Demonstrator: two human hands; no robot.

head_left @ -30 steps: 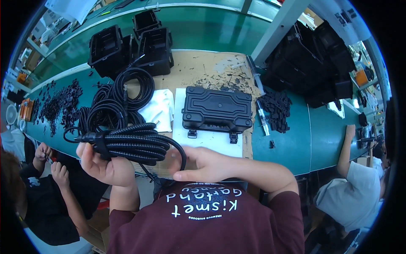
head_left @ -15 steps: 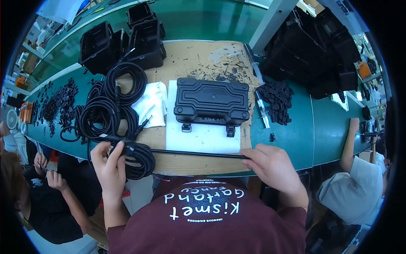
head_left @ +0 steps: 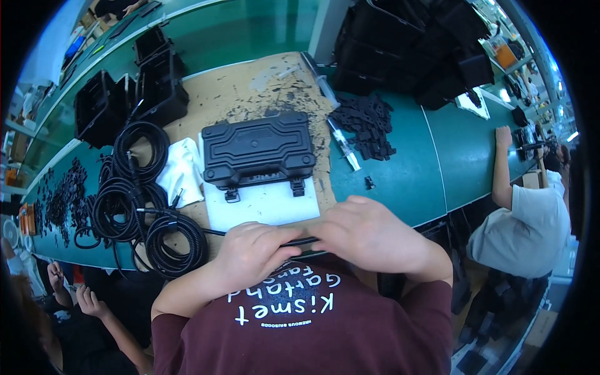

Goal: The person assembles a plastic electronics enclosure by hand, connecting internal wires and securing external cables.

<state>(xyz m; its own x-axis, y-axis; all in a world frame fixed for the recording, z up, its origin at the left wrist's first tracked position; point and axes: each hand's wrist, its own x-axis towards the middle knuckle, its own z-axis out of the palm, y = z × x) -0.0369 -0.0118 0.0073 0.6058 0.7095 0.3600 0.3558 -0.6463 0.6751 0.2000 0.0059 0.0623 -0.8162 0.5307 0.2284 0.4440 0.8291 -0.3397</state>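
At the front table edge, a thin black cable [head_left: 305,240] runs between my two hands. My left hand [head_left: 253,250] is closed round it, palm down, with the thumb below. My right hand [head_left: 365,234] grips the same cable just to the right, fingers bent over it and hiding the end. Leftward the cable runs toward a coil of black corrugated hose [head_left: 199,245] beside my left wrist. Beyond my hands stands a closed black plastic case [head_left: 259,149] with two latches hanging at the front. It rests on a white foam sheet [head_left: 262,211].
More coiled black hoses [head_left: 103,209] and a white cloth [head_left: 181,172] lie left of the case. Open black cases [head_left: 164,94] stand behind them. A syringe [head_left: 344,145] and a pile of black parts [head_left: 369,125] are at right. Stacked black cases [head_left: 387,59] rise beyond. People sit on both sides.
My left hand has let go of the coil and moved right onto the cable. My right hand has come closer to it. The whole view has shifted, with the table things now further left.
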